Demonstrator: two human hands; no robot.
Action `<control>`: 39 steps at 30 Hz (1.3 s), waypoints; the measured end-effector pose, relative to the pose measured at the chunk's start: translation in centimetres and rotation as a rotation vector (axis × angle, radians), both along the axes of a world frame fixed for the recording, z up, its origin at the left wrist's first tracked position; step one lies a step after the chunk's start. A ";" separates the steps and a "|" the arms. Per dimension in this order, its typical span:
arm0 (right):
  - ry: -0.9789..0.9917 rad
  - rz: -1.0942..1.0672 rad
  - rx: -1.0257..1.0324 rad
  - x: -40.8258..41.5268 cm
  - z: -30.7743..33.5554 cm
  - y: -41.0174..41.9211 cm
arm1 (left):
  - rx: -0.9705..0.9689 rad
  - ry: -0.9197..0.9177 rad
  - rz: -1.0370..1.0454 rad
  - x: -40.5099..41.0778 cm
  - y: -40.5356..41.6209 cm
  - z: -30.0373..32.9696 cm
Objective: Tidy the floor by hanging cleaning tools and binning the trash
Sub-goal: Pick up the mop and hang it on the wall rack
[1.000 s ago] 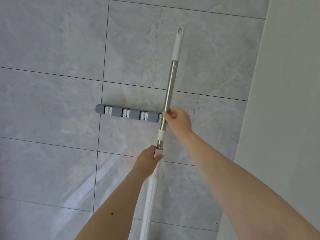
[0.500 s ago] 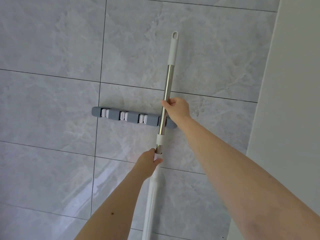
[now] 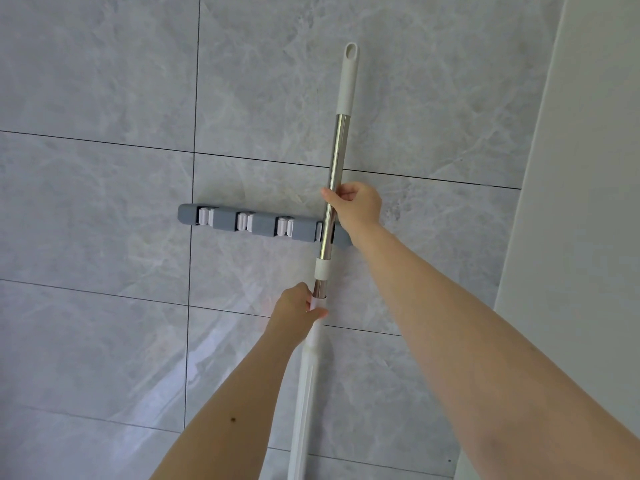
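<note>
In the head view the mop handle has moved a little to the left and now stands across the right end clamp of the grey wall rack, where before it was just beside the end. I think it is close to being pressed in. The right hand grips the steel tube just above the rack, the left hand grips the white collar below. Three free clamps stay to the left. The white panel on the right is near, nothing blocks

Single head view, faces tiled wall close (arm's reach), angled slightly down; no second view.
</note>
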State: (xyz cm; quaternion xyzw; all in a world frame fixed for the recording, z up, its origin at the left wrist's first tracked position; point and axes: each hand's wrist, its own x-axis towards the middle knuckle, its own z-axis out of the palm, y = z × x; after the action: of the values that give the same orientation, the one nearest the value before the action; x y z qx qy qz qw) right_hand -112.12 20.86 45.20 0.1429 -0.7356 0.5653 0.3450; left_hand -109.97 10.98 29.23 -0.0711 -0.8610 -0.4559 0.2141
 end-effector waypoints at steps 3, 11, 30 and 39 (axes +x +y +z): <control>0.009 -0.011 -0.017 0.0 0.0 -0.1 | -0.020 0.003 0.017 0.1 0.2 0.2; 0.008 -0.115 0.017 -1.1 -0.5 0.1 | -0.063 0.008 0.060 -1.3 0.5 -0.1; 0.066 -0.344 0.174 3.2 -7.0 0.3 | -0.340 -0.104 0.225 1.2 -1.6 0.3; -0.178 -0.307 0.147 7.6 -13.4 -0.3 | -0.378 -0.115 0.281 5.4 -4.0 -2.2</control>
State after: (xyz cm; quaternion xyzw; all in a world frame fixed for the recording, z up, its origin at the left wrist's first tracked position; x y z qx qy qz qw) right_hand -104.49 20.60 31.81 0.0032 -0.8156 0.4612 0.3494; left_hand -104.55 6.99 27.06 0.0365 -0.9433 -0.2557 0.2086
